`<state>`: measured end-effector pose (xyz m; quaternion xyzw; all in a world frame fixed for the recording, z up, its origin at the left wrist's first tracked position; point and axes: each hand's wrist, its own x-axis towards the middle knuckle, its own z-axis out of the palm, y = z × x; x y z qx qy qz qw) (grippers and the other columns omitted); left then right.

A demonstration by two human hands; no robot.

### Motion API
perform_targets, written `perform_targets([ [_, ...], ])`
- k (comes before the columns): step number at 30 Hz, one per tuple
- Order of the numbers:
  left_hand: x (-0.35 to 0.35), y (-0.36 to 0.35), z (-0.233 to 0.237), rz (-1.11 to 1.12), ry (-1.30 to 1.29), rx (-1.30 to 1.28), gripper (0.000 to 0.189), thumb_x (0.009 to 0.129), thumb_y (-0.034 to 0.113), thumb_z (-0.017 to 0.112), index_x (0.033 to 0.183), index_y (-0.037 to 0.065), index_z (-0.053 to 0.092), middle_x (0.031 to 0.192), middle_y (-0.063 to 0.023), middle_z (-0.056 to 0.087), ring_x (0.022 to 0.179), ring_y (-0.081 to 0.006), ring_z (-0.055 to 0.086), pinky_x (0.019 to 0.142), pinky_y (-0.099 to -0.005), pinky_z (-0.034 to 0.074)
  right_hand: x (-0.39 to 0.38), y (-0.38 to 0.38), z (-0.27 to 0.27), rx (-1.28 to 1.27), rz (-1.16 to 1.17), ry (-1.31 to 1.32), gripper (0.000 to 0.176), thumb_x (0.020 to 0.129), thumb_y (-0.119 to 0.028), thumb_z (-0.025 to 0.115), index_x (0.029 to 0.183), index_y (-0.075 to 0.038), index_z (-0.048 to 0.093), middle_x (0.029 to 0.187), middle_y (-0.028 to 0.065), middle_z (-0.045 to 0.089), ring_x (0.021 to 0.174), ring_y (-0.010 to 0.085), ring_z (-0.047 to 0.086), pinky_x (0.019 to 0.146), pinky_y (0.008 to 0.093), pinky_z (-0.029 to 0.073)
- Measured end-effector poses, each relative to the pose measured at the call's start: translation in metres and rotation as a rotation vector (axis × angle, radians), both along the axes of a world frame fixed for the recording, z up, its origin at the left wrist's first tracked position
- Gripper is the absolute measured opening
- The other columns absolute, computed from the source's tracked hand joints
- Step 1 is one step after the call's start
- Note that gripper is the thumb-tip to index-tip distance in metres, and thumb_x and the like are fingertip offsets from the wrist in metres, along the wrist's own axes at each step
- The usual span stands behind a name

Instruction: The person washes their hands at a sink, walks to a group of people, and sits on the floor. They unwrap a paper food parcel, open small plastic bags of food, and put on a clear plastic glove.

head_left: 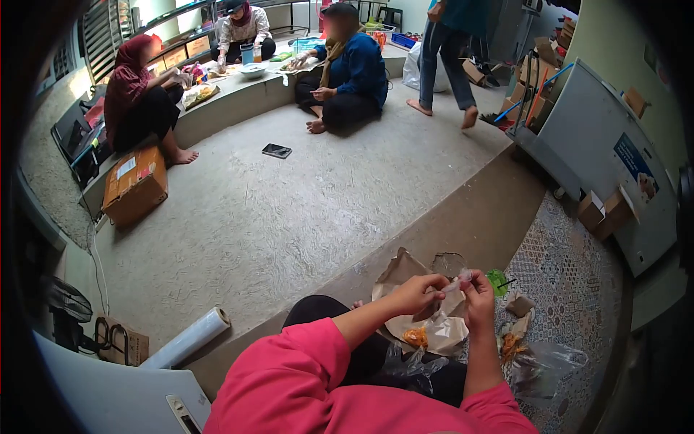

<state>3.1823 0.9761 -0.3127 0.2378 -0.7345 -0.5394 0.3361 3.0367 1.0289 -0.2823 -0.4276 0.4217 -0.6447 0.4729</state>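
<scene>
Indoors, seen from the head camera, a person in pink sleeves sits at a step's edge. The left hand and right hand meet in front of the chest. Thumb and forefinger of each hand pinch opposite ends of a small clear wrapper, with the other fingers curled in. The wrapper hangs taut between the two sets of fingertips, a grip that looks suited to pulling thin film apart.

Directly below the fingers an opened brown paper sheet lies flat, carrying a little orange food. It appears to be spread there to catch anything that drops. Just right of the fingertips sits a green scrap. Lower and to the right, near the right wrist, a crumpled plastic bag rests on the patterned mat, close enough to reach without shifting.

Well beyond the fingers, a phone lies on the raised concrete floor. A cardboard box stands at that floor's left edge. Other people sit farther back around food laid along a ledge, and one walks past barefoot. A roll of clear film lies left of the left elbow.
</scene>
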Motion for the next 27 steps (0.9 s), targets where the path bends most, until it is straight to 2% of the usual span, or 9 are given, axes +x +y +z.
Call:
perform_targets([
  [3,0.006,0.000,0.008,-0.095,-0.061,0.111,0.018,0.077,0.016,0.054,0.090,0.004,0.055,0.084,-0.0102,0.057,0.079,-0.0178,0.054,0.071,-0.0280,0.040,0.003,0.003,0.000,-0.006,-0.026,0.015,0.007,0.076,-0.004,0.054,0.083,-0.003,0.051,0.080,0.0011,0.052,0.074,0.0089,0.048,0.070,0.0212,0.037],
  [9,0.003,0.002,-0.003,0.007,0.082,-0.154,0.017,0.075,0.015,0.056,0.082,0.001,0.053,0.076,-0.0092,0.058,0.072,-0.0200,0.054,0.067,-0.0294,0.041,0.001,0.003,0.008,-0.065,-0.014,0.025,0.013,0.076,-0.006,0.056,0.088,-0.001,0.053,0.082,0.0018,0.054,0.077,0.0087,0.049,0.069,0.0210,0.038],
  [14,0.007,-0.006,-0.010,0.104,0.139,0.247,0.016,0.074,0.014,0.058,0.081,0.001,0.053,0.071,-0.0039,0.056,0.068,-0.0087,0.051,0.062,-0.0242,0.040,0.014,-0.001,0.004,0.119,0.006,0.195,0.025,0.075,-0.006,0.058,0.098,0.001,0.051,0.087,0.0033,0.055,0.082,0.0110,0.050,0.073,0.0224,0.040],
  [15,0.006,-0.009,-0.014,0.114,0.256,0.292,0.016,0.073,0.013,0.059,0.081,0.001,0.052,0.069,-0.0021,0.054,0.066,-0.0072,0.049,0.060,-0.0229,0.040,0.020,-0.002,-0.001,0.164,0.041,0.255,0.028,0.074,-0.005,0.058,0.101,0.001,0.051,0.087,0.0039,0.055,0.083,0.0117,0.051,0.075,0.0228,0.041],
  [16,0.008,-0.010,-0.014,0.112,0.251,0.290,0.016,0.073,0.013,0.059,0.081,0.001,0.052,0.069,-0.0021,0.054,0.066,-0.0072,0.049,0.060,-0.0229,0.040,0.024,-0.001,-0.008,0.248,0.082,0.176,0.028,0.073,-0.003,0.059,0.099,0.001,0.051,0.087,0.0047,0.056,0.084,0.0128,0.052,0.078,0.0239,0.040],
  [20,0.010,-0.014,-0.021,0.181,0.306,0.348,0.022,0.070,0.018,0.062,0.076,0.003,0.047,0.067,0.0004,0.048,0.064,-0.0065,0.044,0.059,-0.0213,0.038,0.026,-0.006,-0.035,0.231,0.073,0.267,0.018,0.074,-0.006,0.058,0.091,0.000,0.054,0.082,0.0035,0.057,0.078,0.0101,0.051,0.072,0.0218,0.040],
  [22,0.009,-0.011,-0.023,0.239,0.218,0.261,0.022,0.069,0.018,0.062,0.075,0.003,0.047,0.067,0.0005,0.048,0.065,-0.0065,0.043,0.059,-0.0209,0.038,0.027,-0.003,-0.039,0.240,0.058,0.256,0.014,0.075,-0.007,0.058,0.087,-0.001,0.055,0.080,0.0026,0.057,0.076,0.0091,0.051,0.069,0.0210,0.040],
  [24,0.012,-0.012,-0.021,0.208,0.167,0.247,0.022,0.072,0.019,0.061,0.079,0.003,0.049,0.070,-0.0006,0.050,0.068,-0.0067,0.044,0.061,-0.0211,0.038,0.029,-0.002,-0.033,0.205,0.038,0.238,0.009,0.076,-0.009,0.057,0.081,-0.002,0.056,0.076,0.0011,0.057,0.072,0.0072,0.050,0.066,0.0192,0.038],
  [27,0.008,-0.012,-0.022,0.123,0.278,0.352,0.021,0.078,0.018,0.054,0.090,0.001,0.051,0.079,-0.0020,0.053,0.073,-0.0072,0.046,0.066,-0.0217,0.039,0.020,-0.001,-0.038,0.194,-0.040,0.208,0.006,0.077,-0.008,0.054,0.080,-0.004,0.054,0.072,-0.0010,0.053,0.067,0.0064,0.048,0.063,0.0189,0.038],
])
